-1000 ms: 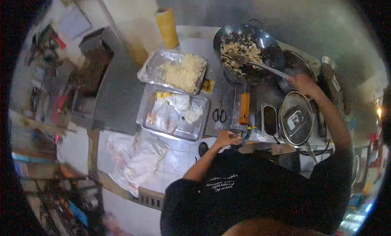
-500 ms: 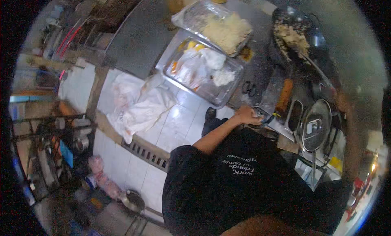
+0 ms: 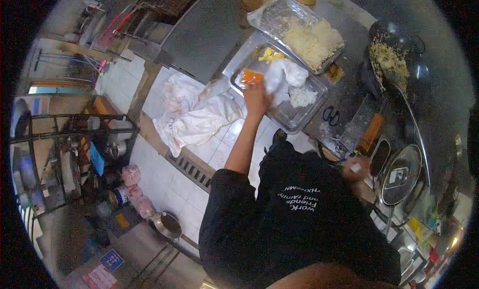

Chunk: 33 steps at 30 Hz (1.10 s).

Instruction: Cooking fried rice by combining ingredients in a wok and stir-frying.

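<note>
My left hand (image 3: 257, 98) reaches over the near left side of a metal tray (image 3: 292, 129), beside an orange packet (image 3: 252, 77) and a white plastic bag (image 3: 284, 74). Its fingers are partly hidden and blurred, so I cannot tell whether they grip the bag. Cooked white rice (image 3: 303, 96) and yellow pieces (image 3: 272, 54) also lie in the tray. My right hand (image 3: 355, 168) is smeared by motion in front of the stove, with a small whitish spot at its fingers. Nearby, a wok (image 3: 379, 37) contains fried rice (image 3: 389, 59), and a long-handled ladle or turner (image 3: 413, 117) leans out of it.
A second tray holds pale yellow noodles or rice (image 3: 312, 39) behind the first. Black-handled scissors (image 3: 330, 116) lie on the counter near a wooden-handled cleaver (image 3: 371, 132). A round strainer (image 3: 400, 174) is at the right. White sacks (image 3: 199, 119) lie on the tiled floor.
My left hand has moved from the stove's front edge up to the tray. My right hand has left the long utensil's handle and come down toward me. The view has shifted.
</note>
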### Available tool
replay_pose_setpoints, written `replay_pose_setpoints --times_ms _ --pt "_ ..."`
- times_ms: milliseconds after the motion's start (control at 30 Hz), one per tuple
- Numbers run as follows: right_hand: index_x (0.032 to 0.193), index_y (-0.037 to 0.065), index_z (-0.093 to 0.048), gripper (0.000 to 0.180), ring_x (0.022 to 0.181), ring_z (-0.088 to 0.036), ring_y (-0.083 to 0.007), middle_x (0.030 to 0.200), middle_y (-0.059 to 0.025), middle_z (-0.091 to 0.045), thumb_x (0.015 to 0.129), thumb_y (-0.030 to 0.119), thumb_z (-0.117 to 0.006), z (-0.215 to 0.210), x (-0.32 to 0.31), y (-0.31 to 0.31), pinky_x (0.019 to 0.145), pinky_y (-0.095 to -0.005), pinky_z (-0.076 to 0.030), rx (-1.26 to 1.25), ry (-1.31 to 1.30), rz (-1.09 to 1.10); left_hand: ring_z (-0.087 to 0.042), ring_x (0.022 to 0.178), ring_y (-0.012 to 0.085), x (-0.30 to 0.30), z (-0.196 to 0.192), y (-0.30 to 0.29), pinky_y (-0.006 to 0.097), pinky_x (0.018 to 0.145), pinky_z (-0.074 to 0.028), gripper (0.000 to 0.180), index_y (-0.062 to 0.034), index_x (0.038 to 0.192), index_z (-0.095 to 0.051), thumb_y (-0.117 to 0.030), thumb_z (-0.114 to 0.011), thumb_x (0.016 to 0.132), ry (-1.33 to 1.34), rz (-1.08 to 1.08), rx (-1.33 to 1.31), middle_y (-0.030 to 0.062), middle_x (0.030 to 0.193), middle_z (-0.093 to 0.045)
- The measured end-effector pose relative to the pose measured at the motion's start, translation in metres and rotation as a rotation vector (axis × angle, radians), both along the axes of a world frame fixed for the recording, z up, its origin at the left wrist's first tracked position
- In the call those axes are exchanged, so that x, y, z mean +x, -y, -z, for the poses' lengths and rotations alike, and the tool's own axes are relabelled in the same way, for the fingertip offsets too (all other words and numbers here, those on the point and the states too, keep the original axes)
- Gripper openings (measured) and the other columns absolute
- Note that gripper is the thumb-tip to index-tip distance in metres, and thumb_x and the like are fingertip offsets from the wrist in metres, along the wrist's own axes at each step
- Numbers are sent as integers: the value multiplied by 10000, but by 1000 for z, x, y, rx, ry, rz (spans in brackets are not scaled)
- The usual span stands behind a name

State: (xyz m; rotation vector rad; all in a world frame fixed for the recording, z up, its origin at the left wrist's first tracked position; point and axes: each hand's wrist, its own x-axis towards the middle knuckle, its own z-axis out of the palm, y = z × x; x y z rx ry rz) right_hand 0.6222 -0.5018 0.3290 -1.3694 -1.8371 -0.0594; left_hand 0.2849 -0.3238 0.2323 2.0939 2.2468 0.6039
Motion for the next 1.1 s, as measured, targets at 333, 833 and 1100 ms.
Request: replay_pose_setpoints --times_ms 333,833,1100 --pt "918 40 -517 262 608 -545 -231 822 -99 -553 696 101 -641 5 -50 -47 573 -322 -456 -462 -105 -186 -533 883 307 41 -47 11 392 742 -424 443 -19 969 -577 -350 -635 679 394 470 -255 160 934 -570" --pt "955 49 -481 226 723 -462 -74 813 -1 -509 769 94 -600 50 -96 -100 632 -220 -377 -785 -805 33 -488 779 108 28 -53 24 241 687 -409 366 -23 1017 -489 -197 -655 741 1137 639 -692 47 852 -513" --pt "899 54 -517 151 712 -547 -211 797 -108 -564 772 112 -575 41 -98 -108 654 -304 -421 -691 -308 70 -515 761 287 -15 -37 -3 374 692 -424 390 -54 989 -526 -254 -658 681 386 392 -128 136 860 -532"
